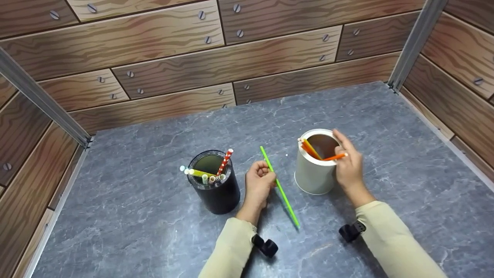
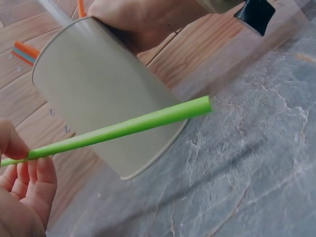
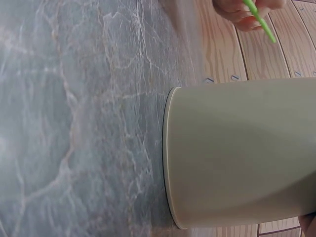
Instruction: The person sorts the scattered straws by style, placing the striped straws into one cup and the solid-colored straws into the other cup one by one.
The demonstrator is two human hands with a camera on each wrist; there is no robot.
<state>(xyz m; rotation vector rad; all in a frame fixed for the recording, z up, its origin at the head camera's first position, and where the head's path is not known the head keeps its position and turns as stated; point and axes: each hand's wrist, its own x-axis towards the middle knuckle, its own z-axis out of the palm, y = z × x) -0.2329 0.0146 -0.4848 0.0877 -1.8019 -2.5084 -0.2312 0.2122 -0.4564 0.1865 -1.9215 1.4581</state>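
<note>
A bright green drinking straw (image 1: 285,197) is pinched between the thumb and fingers of my left hand (image 1: 259,183), just above the table and slanting toward the near right. My right hand (image 1: 350,172) grips the upper right side of a white can (image 1: 314,179) near its rim; some of its fingers are hidden behind the can. Several orange and yellow straws (image 1: 308,148) lean inside the can, and one orange straw (image 1: 335,157) sticks out over the rim against my right hand. Left of my left hand stands a black cup (image 1: 220,197) with patterned straws (image 1: 225,162).
Both containers stand upright on the grey marbled table (image 1: 135,216). Wood-patterned walls (image 1: 166,73) with metal corner posts (image 1: 42,96) enclose its back and sides. A small white speck (image 1: 286,155) lies between the green straw and the white can.
</note>
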